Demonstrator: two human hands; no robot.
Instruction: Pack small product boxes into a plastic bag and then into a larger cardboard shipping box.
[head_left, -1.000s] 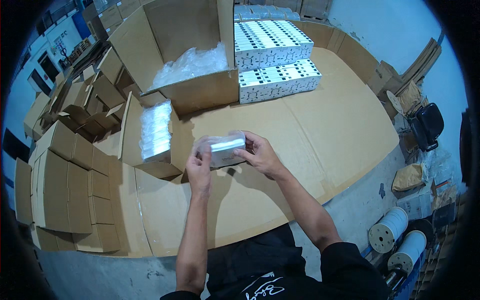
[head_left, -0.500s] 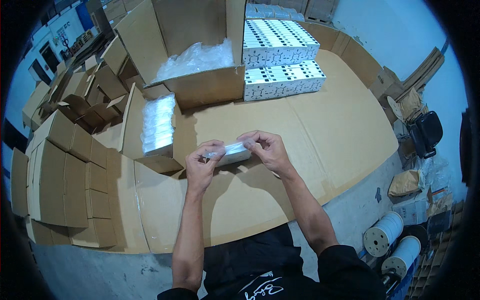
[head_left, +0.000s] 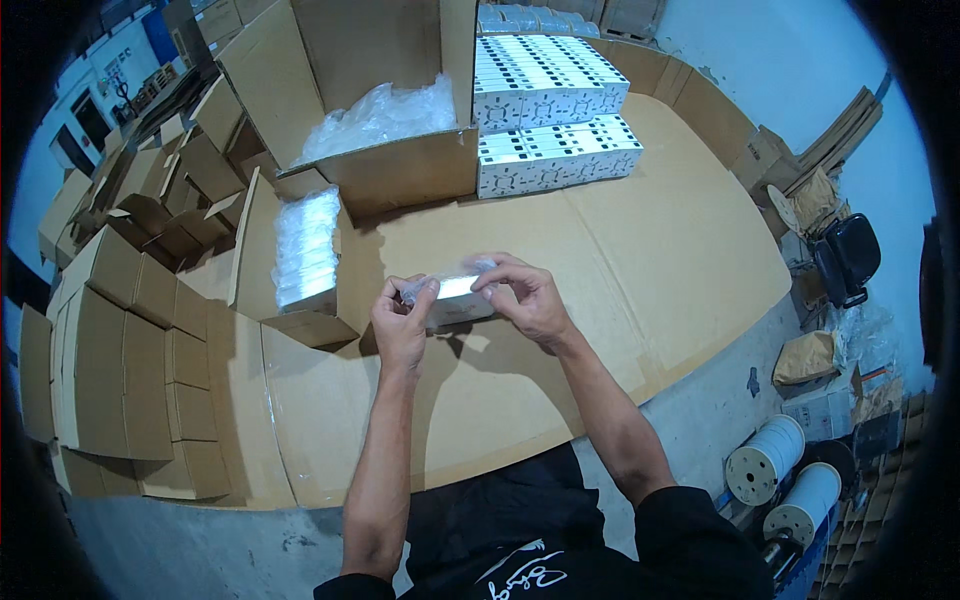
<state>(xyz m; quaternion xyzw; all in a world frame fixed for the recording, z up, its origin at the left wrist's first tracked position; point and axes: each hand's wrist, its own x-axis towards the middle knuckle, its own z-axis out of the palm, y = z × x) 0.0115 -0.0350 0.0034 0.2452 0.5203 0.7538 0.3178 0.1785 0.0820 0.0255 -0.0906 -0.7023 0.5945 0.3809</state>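
A small white box (head_left: 458, 309) is held between my hands above the cardboard-covered table, with crinkled clear plastic wrap (head_left: 479, 264) along its top and ends. My left hand (head_left: 400, 328) is closed at the box's left end, its thumb and fingers pinching the wrap. At the right end, my right hand (head_left: 534, 304) grips the wrap between bent fingers and thumb, close against the box's top edge. How far the wrap covers the box is hard to make out.
Left of my hands, an open carton (head_left: 343, 300) holds a row of plastic-wrapped pieces (head_left: 306, 248). Behind it stands a larger carton (head_left: 410, 172) with loose clear bags (head_left: 385, 120). White printed boxes (head_left: 560, 165) are stacked at the back. Folded brown boxes (head_left: 125, 370) crowd the far left.
The wrap has drawn back from the box's top, so more white surface shows. My left fingers have bunched the wrap at the left end. The view has shifted slightly.
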